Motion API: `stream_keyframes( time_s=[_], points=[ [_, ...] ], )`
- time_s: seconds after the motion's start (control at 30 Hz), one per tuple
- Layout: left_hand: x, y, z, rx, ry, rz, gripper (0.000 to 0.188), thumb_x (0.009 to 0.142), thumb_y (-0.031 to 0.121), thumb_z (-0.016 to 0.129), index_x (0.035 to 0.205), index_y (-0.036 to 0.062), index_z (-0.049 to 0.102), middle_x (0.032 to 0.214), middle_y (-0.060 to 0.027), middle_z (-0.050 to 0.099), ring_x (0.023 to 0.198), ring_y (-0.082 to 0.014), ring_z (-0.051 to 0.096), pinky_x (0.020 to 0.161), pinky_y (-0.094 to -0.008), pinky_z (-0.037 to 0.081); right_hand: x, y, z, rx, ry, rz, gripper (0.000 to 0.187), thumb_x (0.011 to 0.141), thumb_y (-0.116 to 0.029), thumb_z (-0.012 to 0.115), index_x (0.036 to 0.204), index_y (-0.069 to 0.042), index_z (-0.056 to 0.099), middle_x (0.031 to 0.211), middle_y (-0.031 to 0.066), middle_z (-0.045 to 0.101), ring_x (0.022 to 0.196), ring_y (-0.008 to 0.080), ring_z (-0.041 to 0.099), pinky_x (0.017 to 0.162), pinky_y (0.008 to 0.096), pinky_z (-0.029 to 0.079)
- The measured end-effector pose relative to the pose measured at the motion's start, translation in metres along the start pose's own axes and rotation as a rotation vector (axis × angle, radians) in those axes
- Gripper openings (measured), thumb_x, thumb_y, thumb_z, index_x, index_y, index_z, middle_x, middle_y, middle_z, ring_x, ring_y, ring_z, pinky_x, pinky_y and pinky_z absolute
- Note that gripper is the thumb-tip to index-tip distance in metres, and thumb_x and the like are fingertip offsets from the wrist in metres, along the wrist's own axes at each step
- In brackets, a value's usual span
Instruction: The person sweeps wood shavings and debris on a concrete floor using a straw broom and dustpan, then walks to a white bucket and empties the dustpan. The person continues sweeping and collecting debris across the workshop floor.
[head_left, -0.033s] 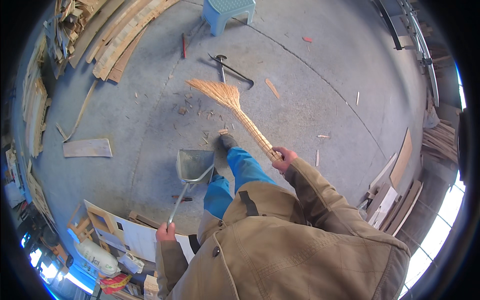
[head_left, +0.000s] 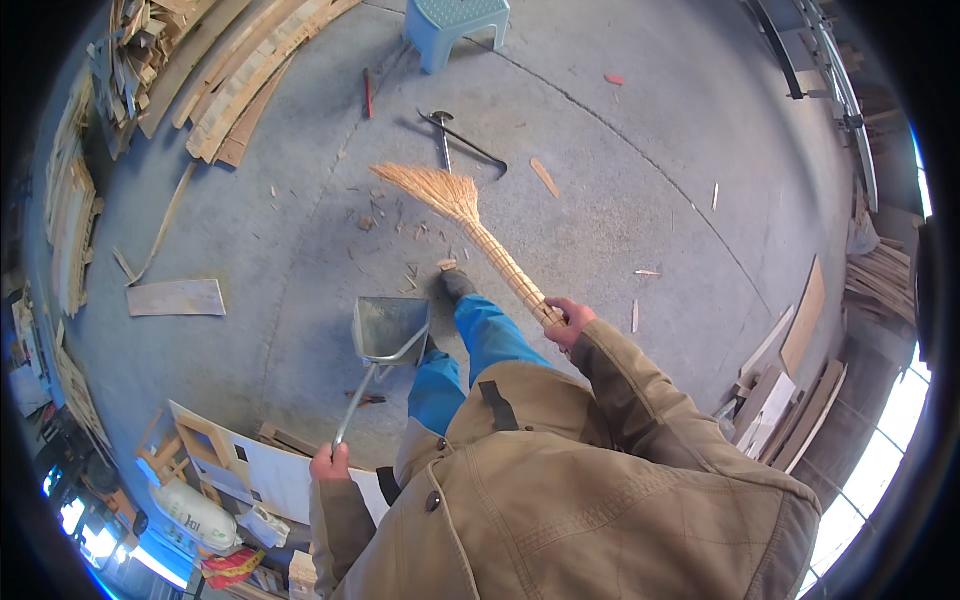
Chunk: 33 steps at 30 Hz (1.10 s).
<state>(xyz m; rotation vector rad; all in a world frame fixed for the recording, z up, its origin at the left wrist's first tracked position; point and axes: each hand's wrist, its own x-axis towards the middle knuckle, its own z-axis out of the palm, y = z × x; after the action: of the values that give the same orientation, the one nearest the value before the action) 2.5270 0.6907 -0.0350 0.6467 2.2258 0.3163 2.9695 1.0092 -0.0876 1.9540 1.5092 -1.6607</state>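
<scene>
My right hand (head_left: 570, 324) is wrapped round the handle end of a straw broom (head_left: 508, 268). The broom slants away to the far left, its bristles (head_left: 430, 187) fanned out above the concrete floor; whether they touch it I cannot tell. In my left hand (head_left: 330, 462) is the long metal handle of a grey dustpan (head_left: 392, 325), held beside my left leg with its pan facing up. Wood chips (head_left: 425, 232) and splinters lie scattered between the broom and the dustpan. A larger chip (head_left: 446, 264) lies by the toe of my shoe (head_left: 458, 284).
Beyond the bristles lie a hammer (head_left: 443, 125), a dark pry bar (head_left: 475, 143) and a red-handled tool (head_left: 368, 92). A blue step stool (head_left: 455, 22) stands farther off. Stacked boards (head_left: 235, 75) fill the far left; more planks (head_left: 800, 400) lean at the right. A flat board (head_left: 176, 297) lies left.
</scene>
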Motion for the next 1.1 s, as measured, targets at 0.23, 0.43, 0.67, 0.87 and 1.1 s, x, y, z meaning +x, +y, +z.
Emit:
stream_keyframes(
  time_s=[0.23,0.43,0.67,0.87,1.1],
  points=[
    [0.022,0.042,-0.031,-0.082,0.074,-0.119,0.026,0.09,0.023,0.064,0.081,-0.0008,0.059,0.063,-0.0073,0.049,0.062,-0.0152,0.043,0.057,-0.0368,0.038,-0.032,0.004,-0.032,0.078,-0.037,0.03,0.068,0.072,-0.018,0.074,0.136,-0.009,0.056,0.083,0.015,0.068,0.067,0.0207,0.066,0.062,0.0353,0.054],
    [0.023,0.055,-0.046,-0.083,0.157,-0.003,0.028,0.09,0.024,0.064,0.08,-0.0004,0.057,0.063,-0.0053,0.047,0.062,-0.0139,0.043,0.057,-0.0357,0.037,-0.058,-0.007,-0.063,0.206,0.041,0.109,0.068,0.073,-0.012,0.074,0.137,-0.005,0.054,0.083,0.0129,0.067,0.065,0.0185,0.065,0.057,0.0342,0.054],
    [0.081,0.043,-0.063,-0.119,0.146,0.073,0.029,0.091,0.026,0.064,0.08,-0.0001,0.057,0.063,-0.0111,0.049,0.061,-0.0177,0.046,0.058,-0.0383,0.039,-0.083,-0.017,-0.056,0.217,0.314,0.169,0.07,0.072,-0.008,0.072,0.139,-0.002,0.052,0.077,0.0122,0.065,0.06,0.0193,0.065,0.051,0.0353,0.053],
    [0.104,0.03,-0.075,-0.018,0.108,0.103,0.03,0.09,0.027,0.065,0.081,-0.0007,0.057,0.062,-0.0155,0.049,0.058,-0.0233,0.045,0.057,-0.0405,0.039,-0.094,-0.008,-0.048,0.472,0.382,0.204,0.069,0.074,-0.009,0.074,0.139,-0.003,0.052,0.08,0.0134,0.065,0.059,0.0208,0.065,0.049,0.0361,0.053],
    [0.115,0.031,-0.081,-0.007,0.112,0.116,0.032,0.087,0.026,0.068,0.077,-0.0015,0.055,0.061,-0.0157,0.05,0.057,-0.0242,0.044,0.055,-0.0422,0.039,-0.075,0.012,-0.042,0.387,0.414,0.248,0.069,0.072,-0.013,0.077,0.137,-0.005,0.054,0.085,0.0137,0.067,0.071,0.0208,0.067,0.063,0.0349,0.056]
  ],
)
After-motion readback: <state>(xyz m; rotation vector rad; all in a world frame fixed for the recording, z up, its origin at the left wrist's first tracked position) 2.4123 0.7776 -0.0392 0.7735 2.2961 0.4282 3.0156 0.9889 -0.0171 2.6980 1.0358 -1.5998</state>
